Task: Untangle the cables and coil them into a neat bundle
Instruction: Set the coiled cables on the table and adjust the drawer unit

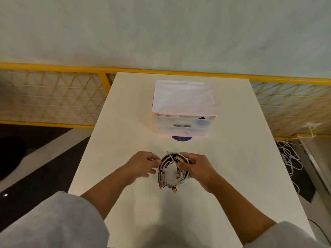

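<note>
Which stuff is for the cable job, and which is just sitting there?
For the job:
cable coil
left hand
right hand

Just sitting there:
plastic drawer box
purple disc
white cords on the floor

**Coiled cables held above a table**

Black and white cables (pixel 172 164) form one round, layered coil, held upright between two hands. A thin beige tie crosses its top. Several metal connector ends hang loose below the ring.
</note>
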The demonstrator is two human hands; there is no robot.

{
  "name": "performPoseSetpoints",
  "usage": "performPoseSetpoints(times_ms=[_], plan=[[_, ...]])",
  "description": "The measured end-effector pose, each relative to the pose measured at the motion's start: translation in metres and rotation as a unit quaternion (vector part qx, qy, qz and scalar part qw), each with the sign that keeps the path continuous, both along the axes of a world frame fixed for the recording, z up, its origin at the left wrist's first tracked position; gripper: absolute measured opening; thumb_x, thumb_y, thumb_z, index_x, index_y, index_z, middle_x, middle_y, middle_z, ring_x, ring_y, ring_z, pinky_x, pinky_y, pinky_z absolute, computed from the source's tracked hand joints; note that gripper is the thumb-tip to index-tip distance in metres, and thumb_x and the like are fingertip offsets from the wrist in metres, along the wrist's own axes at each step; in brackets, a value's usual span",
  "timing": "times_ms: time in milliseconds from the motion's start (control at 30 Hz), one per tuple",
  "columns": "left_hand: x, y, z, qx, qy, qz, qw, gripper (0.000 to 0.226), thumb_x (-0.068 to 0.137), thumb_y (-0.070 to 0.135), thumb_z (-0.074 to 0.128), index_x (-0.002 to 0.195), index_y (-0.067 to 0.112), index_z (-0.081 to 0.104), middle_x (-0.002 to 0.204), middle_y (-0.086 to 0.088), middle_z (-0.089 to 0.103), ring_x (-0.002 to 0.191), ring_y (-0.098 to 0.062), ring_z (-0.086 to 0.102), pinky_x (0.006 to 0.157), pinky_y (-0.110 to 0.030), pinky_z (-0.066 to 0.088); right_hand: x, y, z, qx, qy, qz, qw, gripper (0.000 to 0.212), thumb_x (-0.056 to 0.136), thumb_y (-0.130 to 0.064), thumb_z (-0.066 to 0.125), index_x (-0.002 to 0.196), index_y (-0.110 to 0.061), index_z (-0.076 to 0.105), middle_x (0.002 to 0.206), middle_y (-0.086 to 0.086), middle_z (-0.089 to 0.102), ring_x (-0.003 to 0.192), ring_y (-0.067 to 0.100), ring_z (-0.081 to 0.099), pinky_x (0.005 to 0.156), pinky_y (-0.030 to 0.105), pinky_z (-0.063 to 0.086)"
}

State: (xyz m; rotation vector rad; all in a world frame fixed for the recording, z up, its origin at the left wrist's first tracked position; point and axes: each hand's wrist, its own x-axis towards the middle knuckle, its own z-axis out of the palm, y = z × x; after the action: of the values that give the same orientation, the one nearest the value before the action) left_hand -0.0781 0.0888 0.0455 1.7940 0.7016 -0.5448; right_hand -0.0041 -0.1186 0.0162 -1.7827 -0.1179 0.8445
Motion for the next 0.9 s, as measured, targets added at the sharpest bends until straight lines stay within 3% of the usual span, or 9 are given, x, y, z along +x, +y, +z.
performPoseSetpoints(times_ms=[400, 500, 600, 767, 900], plan=[[-0.031, -0.006, -0.033, 0.032, 0.042, -0.02, 0.998, 0.013, 0.093, 0.02, 0.068, 0.105, 0.014, 0.069, 0.102, -0.007, 0.071, 0.075, -0.015, 0.067, 0.067, -0.027, 0.05, -0.046, -0.001, -0.038, 0.007, 0.078, -0.016, 0.997, 0.03, 0.087, -0.006, 0.075, 0.108, -0.027, 0.077, 0.1, 0.003, 0.079, 0.096, 0.026, 0.074, 0.089, 0.051, 0.06], [-0.033, -0.009, -0.037, 0.045, 0.05, -0.023, 0.997, 0.013, 0.093, 0.018, 0.067, 0.105, 0.014, 0.069, 0.102, -0.008, 0.071, 0.074, -0.014, 0.066, 0.066, -0.027, 0.05, -0.049, 0.0, -0.037, -0.032, 0.015, 0.008, 0.999, 0.029, 0.084, -0.016, 0.077, 0.107, -0.034, 0.077, 0.096, -0.008, 0.078, 0.092, 0.012, 0.074, 0.088, 0.037, 0.061], [-0.032, -0.009, -0.038, 0.043, 0.048, -0.022, 0.998, 0.01, 0.092, 0.019, 0.069, 0.102, 0.016, 0.068, 0.099, -0.007, 0.072, 0.073, -0.014, 0.066, 0.064, -0.027, 0.049, -0.046, 0.002, -0.032, -0.123, -0.094, 0.062, 0.986, 0.025, 0.085, -0.023, 0.073, 0.107, -0.035, 0.077, 0.091, -0.013, 0.076, 0.085, 0.003, 0.069, 0.072, 0.016, 0.053], [-0.031, -0.009, -0.04, 0.039, 0.047, -0.025, 0.998, 0.01, 0.092, 0.019, 0.07, 0.101, 0.016, 0.068, 0.098, -0.007, 0.071, 0.072, -0.014, 0.065, 0.066, -0.028, 0.049, -0.04, 0.002, -0.04, -0.237, -0.164, 0.14, 0.947, 0.03, 0.088, -0.042, 0.066, 0.118, -0.04, 0.071, 0.103, -0.001, 0.062, 0.098, 0.016, 0.059, 0.085, 0.031, 0.051], [-0.027, -0.003, -0.038, 0.046, 0.05, -0.04, 0.997, 0.012, 0.092, 0.019, 0.069, 0.102, 0.013, 0.068, 0.099, -0.008, 0.072, 0.075, -0.015, 0.066, 0.068, -0.029, 0.05, -0.03, -0.001, -0.037, -0.22, -0.126, 0.139, 0.957, 0.04, 0.088, -0.043, 0.07, 0.125, -0.03, 0.067, 0.115, -0.001, 0.069, 0.104, 0.016, 0.062, 0.09, 0.03, 0.049]])
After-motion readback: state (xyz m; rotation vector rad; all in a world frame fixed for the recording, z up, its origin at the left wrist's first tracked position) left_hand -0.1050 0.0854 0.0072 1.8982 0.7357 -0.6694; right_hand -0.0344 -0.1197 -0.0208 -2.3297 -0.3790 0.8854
